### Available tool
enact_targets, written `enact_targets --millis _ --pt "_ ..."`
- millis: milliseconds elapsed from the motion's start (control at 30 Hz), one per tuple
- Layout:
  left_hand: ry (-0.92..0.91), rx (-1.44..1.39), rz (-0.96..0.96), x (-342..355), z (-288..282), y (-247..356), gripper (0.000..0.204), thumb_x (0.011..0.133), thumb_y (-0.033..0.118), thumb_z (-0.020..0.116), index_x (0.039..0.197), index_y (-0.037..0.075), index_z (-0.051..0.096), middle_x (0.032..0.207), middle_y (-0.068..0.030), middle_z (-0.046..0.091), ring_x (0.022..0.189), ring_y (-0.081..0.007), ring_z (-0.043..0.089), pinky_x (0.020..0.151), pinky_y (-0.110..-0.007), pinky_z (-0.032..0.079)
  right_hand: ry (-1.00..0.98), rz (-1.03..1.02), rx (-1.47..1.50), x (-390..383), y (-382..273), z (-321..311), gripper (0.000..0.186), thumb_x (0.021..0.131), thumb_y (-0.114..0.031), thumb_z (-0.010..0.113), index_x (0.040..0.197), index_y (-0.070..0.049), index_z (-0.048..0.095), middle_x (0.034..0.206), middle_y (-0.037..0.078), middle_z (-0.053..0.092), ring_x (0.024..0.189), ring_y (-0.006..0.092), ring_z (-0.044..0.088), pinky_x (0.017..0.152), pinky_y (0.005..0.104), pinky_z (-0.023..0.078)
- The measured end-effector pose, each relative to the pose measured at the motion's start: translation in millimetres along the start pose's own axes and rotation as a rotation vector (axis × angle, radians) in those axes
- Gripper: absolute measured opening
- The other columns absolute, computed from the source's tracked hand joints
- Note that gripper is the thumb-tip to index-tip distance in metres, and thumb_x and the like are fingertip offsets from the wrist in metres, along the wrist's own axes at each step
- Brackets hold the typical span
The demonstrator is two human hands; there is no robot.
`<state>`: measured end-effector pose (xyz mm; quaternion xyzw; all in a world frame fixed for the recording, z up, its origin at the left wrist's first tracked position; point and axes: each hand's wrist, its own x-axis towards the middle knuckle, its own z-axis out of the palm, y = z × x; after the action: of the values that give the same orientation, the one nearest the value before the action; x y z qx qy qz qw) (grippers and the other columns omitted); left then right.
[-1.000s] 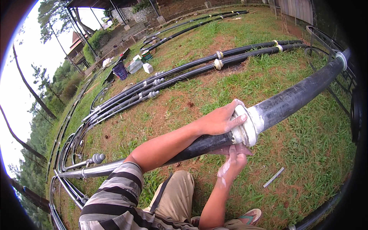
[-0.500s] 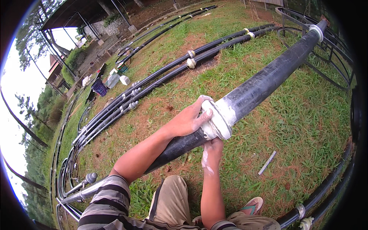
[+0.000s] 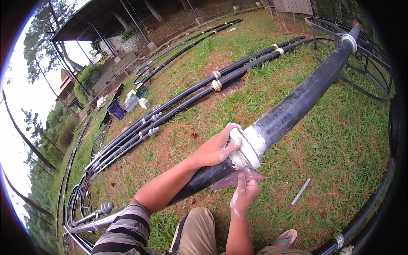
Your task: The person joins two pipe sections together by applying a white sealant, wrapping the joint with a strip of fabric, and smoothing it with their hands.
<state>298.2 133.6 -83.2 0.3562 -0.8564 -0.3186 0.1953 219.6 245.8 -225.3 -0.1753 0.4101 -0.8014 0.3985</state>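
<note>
A long black metal pole point(image 3: 293, 97) runs slantwise from the lower left to the upper right. Around its middle sits a ringed collar point(image 3: 250, 148) smeared with white filler. My left hand point(image 3: 219, 148) grips the collar from the left, thumb on top, the other fingers partly hidden on its far side. Below the collar, my right hand point(image 3: 246, 195) pinches a reddish-brown sheet that looks like sandpaper point(image 3: 227, 181). The sheet's upper edge lies against the pole's underside. White dust marks both hands.
More black poles with pale collars point(image 3: 216, 85) lie on the grass to the left. A round black metal frame point(image 3: 327, 42) stands under the pole's far end. A short whitish stick point(image 3: 301, 191) lies at right. A dark bucket point(image 3: 115, 109) and a white container point(image 3: 144, 103) stand farther off.
My right hand has shifted down and right from the pole's underside, and the reddish-brown sheet now shows in it. My left hand stays on the collar. The whole view has shifted slightly.
</note>
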Motion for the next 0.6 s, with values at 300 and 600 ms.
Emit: enact_targets --millis 300,600 --pt "-0.034 0.025 0.013 -1 1 -1 0.066 0.105 0.058 0.042 0.145 0.005 0.037 0.125 -0.0235 0.06 0.122 -0.0343 0.058 0.106 -0.044 0.041 -0.126 0.049 0.074 10 0 -2 0.023 0.097 0.0 0.059 0.117 0.009 0.065 0.104 0.01 0.071 0.088 0.013 0.065 0.078 0.0286 0.051" --pt "0.017 0.001 0.007 -3 0 -5 0.064 0.104 0.055 0.049 0.141 0.004 0.04 0.123 -0.0273 0.062 0.121 -0.0409 0.06 0.104 -0.047 0.044 -0.051 0.03 0.101 1 -2 1 0.015 0.097 -0.001 0.058 0.099 0.009 0.068 0.095 0.01 0.071 0.08 0.0115 0.062 0.074 0.0279 0.05"
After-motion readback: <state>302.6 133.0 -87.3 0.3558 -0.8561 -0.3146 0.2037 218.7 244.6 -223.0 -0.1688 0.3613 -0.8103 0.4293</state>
